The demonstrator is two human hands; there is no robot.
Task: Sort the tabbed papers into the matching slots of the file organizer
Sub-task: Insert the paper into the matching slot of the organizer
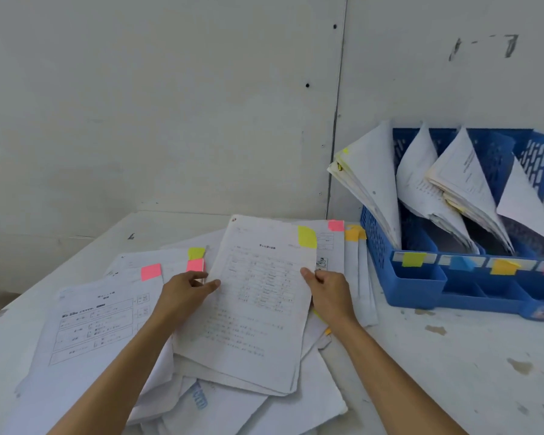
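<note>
The wall (170, 105) is a pale grey-white panelled surface, scuffed, under soft, even light. A vertical seam (338, 105) divides it. Left of the seam are two small dark holes (307, 85), one high and close to the seam, one lower and farther left. Right of the seam, high up, are dark smudged marks (484, 45). Below the seam a white table (453, 356) meets the wall. Right of the seam, the tabletop carries brownish stains (520, 365).

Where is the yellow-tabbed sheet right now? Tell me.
Head view, centre: the yellow-tabbed sheet tops the paper pile, held at its side edges by the left hand and right hand, left of the blue file organizer.
</note>
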